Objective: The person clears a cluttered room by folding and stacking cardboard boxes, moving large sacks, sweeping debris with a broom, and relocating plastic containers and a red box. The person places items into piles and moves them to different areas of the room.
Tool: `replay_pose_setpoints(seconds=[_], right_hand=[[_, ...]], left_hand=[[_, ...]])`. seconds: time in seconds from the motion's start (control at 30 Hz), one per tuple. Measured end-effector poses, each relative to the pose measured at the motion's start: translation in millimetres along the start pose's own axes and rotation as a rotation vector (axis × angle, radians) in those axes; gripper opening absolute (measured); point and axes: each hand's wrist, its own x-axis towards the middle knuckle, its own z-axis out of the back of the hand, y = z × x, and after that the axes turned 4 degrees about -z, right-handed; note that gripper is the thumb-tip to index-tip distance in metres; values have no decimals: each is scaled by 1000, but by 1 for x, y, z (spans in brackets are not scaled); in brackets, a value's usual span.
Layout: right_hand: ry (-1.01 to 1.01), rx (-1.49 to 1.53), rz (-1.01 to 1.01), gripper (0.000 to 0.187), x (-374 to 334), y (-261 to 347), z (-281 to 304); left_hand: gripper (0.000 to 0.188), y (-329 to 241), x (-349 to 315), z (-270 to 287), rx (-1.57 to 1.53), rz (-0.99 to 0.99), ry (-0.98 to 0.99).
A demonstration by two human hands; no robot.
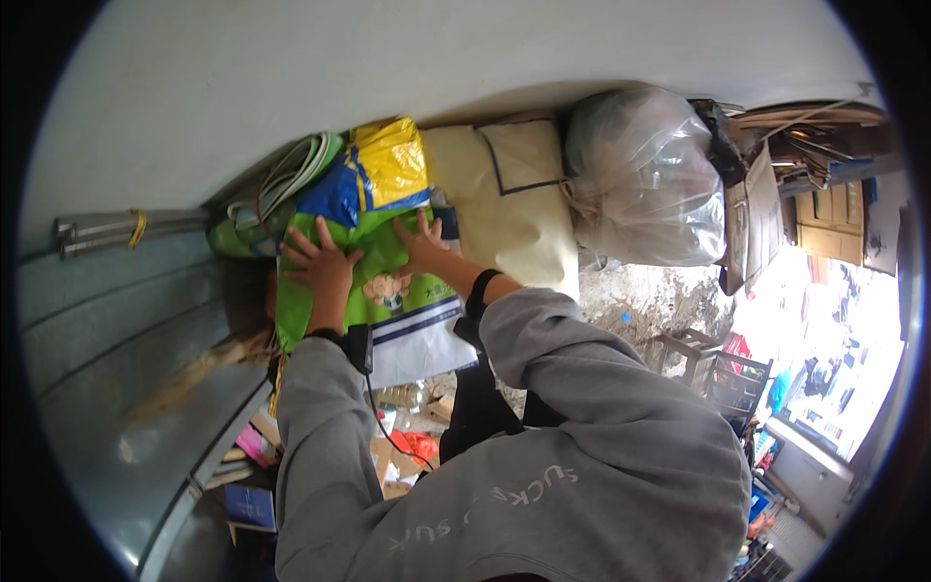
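Head view: we see our left hand [328, 274] and our right hand [424, 246] released, fingers spread, laid on a green-and-white printed plastic sack [400, 322]; the sack lies spread in front of our body, just beside a shiny blue-and-yellow plastic bag [393, 167]; to its right we find a cream-coloured, dark-trimmed large bag [519, 228]; beyond that sits a bulging, translucent plastic bag [648, 179], near the pale wall [436, 58].

A bulging translucent plastic bag [645, 179] sits just beside a cream-coloured sack [519, 228], near the pale wall [436, 48]. Metal rods [102, 235] at far left are bound with a yellow tie [139, 229].
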Motion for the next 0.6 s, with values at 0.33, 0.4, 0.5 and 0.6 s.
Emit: replay_pose_setpoints(seconds=[0.33, 0.4, 0.5, 0.6], right_hand=[[-503, 208, 341, 95, -84, -56, 14], [-608, 260, 153, 95, -97, -70, 17], [-217, 946, -161, 87, -102, -85, 15], [5, 1352, -277, 73, -95, -87, 4]], left_hand=[[124, 19, -30, 42, -178, -71, -2], [123, 29, -38, 46, -209, -108, -57], [122, 46, -48, 47, -355, -163, -278], [119, 69, -56, 42, -372, -102, -369]])
